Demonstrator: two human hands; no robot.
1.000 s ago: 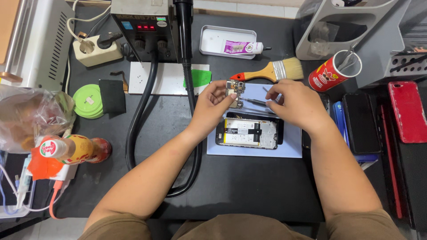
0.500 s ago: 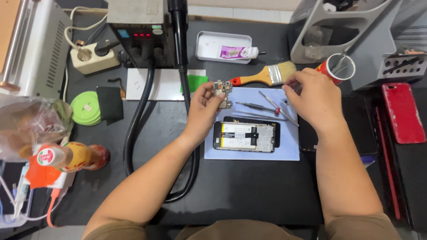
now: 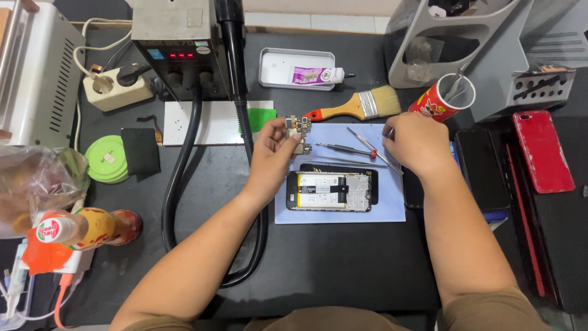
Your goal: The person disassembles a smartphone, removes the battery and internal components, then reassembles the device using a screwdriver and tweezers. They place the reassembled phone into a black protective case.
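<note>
A small circuit board is pinched between the thumb and fingertips of the left hand, and it is held just above the top left corner of a pale blue mat. The right hand is seen at three o'clock from the board, with its fingers curled down onto the mat's upper right part; a thin metal tool lies at its fingertips, but whether it is gripped cannot be told. Between the two hands a small screwdriver with a red collar is laid on the mat. At six o'clock from the board an opened phone is laid flat, its insides facing up. At twelve o'clock from the screwdriver a paintbrush with an orange handle is found, and beyond it a shallow metal tray holding a tube. A red cup is stood at one o'clock from the right hand. A thick black hose is run down past the left wrist. At nine o'clock, well apart, a green roll of tape is seen.
</note>
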